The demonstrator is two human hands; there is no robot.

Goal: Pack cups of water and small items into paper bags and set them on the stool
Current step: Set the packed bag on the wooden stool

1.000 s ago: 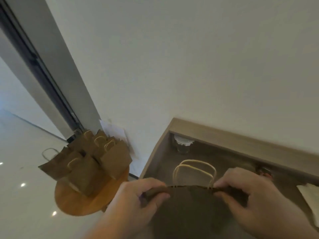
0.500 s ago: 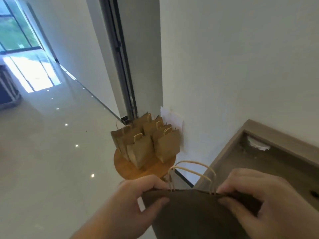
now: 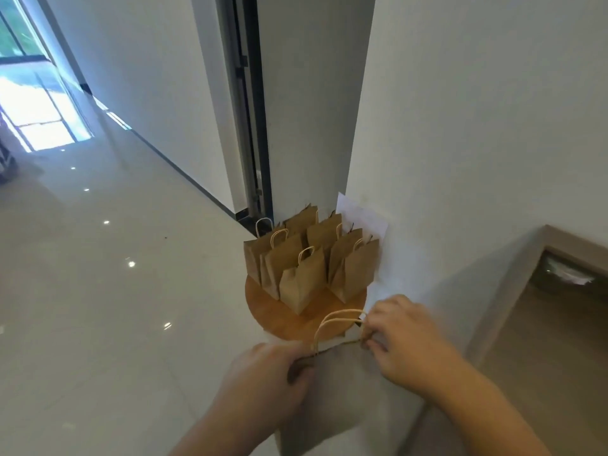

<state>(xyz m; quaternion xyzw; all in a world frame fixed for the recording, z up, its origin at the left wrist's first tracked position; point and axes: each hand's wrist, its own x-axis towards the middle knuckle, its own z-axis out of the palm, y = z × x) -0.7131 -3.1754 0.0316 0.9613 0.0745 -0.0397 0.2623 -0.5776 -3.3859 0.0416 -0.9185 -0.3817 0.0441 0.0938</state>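
the floor (image 3: 115,291) was pale, glossy tile that mirrored small ceiling lights and ran off beyond the left hand toward a bright window (image 3: 19,60). a white wall (image 3: 477,126) rose ahead of both hands, and a dark door track (image 3: 250,110) stood at its corner. to the right of the right hand lay a brown desk (image 3: 559,373) with a raised rim. something pale and crumpled (image 3: 566,274) sat at its far edge, too blurred to name. a white sheet (image 3: 362,215) was stuck low on the wall.

just ahead of the hands stood a round wooden stool (image 3: 279,319).

the left hand (image 3: 273,373) gripped the top left edge of a paper bag (image 3: 345,390), fingers curled over the rim and thumb on the near face. the right hand (image 3: 404,343) pinched the top right edge, its fingers bunched where the handles (image 3: 335,320) met the paper. both hands were closed on that bag and held it between them, near the stool's closest edge. whether its base touched anything could not be told. its top was pressed flat, so the contents were hidden.

one bag was in the hands, with two looped twine handles above it. the standing bags (image 3: 302,281) on the stool numbered seven as far as the overlap allowed. they stood upright and packed close together, filling the far part of the seat. there was one stool, one desk and one sheet.
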